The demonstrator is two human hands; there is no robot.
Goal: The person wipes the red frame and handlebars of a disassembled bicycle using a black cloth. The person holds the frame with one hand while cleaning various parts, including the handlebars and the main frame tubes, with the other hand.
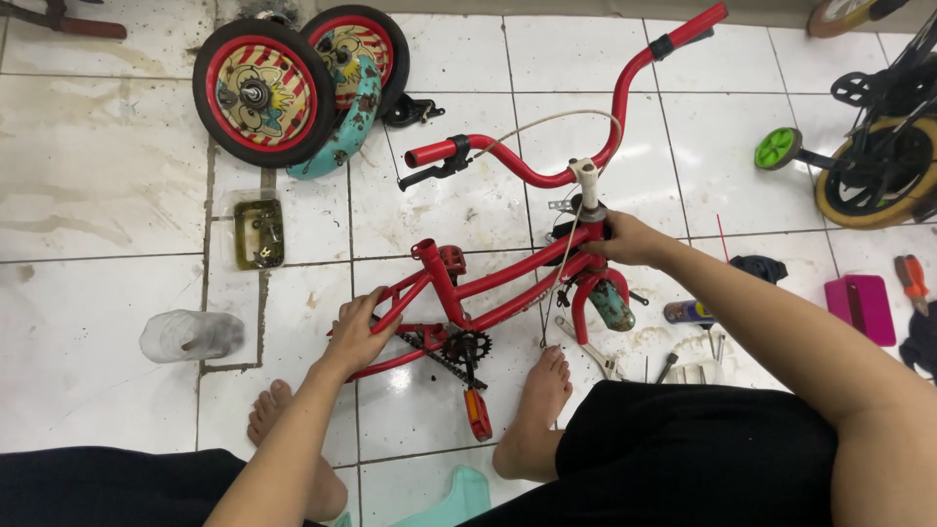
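A small red bicycle frame [508, 278] without wheels lies on the white tiled floor between my bare feet. My left hand [359, 332] grips the rear stays of the frame beside the chain and crank [467, 349]. My right hand [625, 239] holds the head tube just below the white stem. The red handlebar [625, 93] curves up and away, with a black brake lever [434, 168] and a pale cable hanging from it. An orange pedal [477, 413] points toward me.
Two red-rimmed wheels [264, 93] with a teal fender lie at the top left. A small tray of parts [259, 234] and a clear jar [190, 335] sit to the left. Another bicycle with a green training wheel [778, 148], a spray can [688, 312], wrenches, a pink box [861, 307] and a screwdriver [913, 278] are on the right.
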